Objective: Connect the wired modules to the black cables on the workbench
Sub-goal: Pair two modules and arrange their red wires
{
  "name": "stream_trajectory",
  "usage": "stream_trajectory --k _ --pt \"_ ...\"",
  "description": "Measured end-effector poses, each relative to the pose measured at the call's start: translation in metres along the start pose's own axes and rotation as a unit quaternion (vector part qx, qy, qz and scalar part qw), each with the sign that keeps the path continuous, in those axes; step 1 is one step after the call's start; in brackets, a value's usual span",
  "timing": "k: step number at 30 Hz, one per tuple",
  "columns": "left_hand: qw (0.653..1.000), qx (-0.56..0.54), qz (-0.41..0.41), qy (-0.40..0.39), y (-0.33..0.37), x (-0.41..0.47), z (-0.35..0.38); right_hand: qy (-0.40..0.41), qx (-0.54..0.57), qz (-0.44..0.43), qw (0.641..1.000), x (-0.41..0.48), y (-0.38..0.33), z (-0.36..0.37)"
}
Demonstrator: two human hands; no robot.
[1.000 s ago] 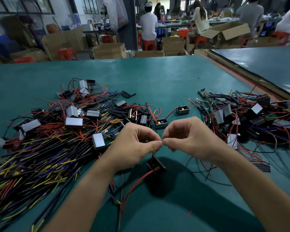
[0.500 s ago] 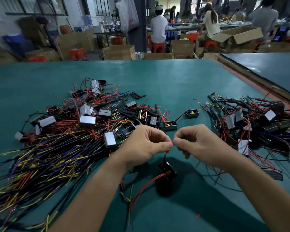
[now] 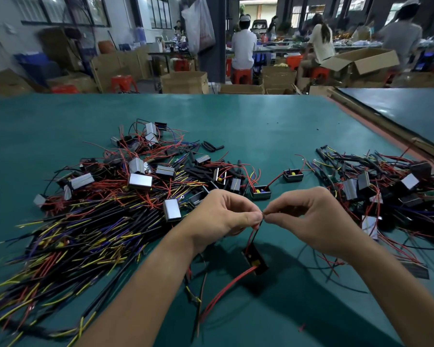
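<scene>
In the middle of the frame the left hand and right hand meet fingertip to fingertip, both pinching thin wire ends. A small black module hangs from these just below, apparently clear of the green counter. Black cables sprawl at lower left, and a heap of wired modules lies at right.

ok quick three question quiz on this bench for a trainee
1. True or false: the left hand lies flat on the bench.
2. Left and right hand pinch the wires of a module. The module is: A below them, B above them, C far left.
3. Fill in: a ___ lead trails from that module toward the camera.
Key: 1 false; 2 A; 3 red.
</scene>
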State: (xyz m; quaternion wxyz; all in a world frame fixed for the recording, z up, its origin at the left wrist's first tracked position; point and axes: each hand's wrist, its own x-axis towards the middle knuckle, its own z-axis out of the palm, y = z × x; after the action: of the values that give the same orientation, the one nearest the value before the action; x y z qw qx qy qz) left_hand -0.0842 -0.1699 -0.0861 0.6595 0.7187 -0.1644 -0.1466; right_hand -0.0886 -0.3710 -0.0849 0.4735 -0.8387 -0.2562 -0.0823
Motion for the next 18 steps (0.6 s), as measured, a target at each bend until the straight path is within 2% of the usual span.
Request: stream_trajectory --k 4,6,8,11,13,16,18 --pt "1.0 0.002 -0.007 -0.001 -0.001 0.0 0.0 -0.015 -0.044 -0.006 0.999 -0.001 -0.001 0.001" --pt "0.999 0.038 0.013 0.016 -0.001 0.0 0.002 -0.044 -0.038 0.021 0.998 0.0 -0.002 0.003" --pt "0.993 0.106 0.05 0.028 0.0 0.0 0.004 -0.081 0.054 0.11 0.989 0.003 -0.004 0.002" --pt "0.973 0.207 0.098 0.024 0.0 0.0 0.009 -0.153 0.2 0.253 0.934 0.004 -0.004 -0.003" --pt "0.964 0.237 0.112 0.031 -0.001 -0.001 0.01 -0.18 0.209 0.277 0.92 0.003 0.0 -0.005" --pt "0.958 0.256 0.119 0.043 -0.001 0.0 0.009 -0.171 0.204 0.264 0.927 0.004 0.002 -0.006" --pt "0.959 0.257 0.117 0.038 -0.002 -0.001 0.009 -0.169 0.246 0.276 0.914 0.004 0.005 -0.008"
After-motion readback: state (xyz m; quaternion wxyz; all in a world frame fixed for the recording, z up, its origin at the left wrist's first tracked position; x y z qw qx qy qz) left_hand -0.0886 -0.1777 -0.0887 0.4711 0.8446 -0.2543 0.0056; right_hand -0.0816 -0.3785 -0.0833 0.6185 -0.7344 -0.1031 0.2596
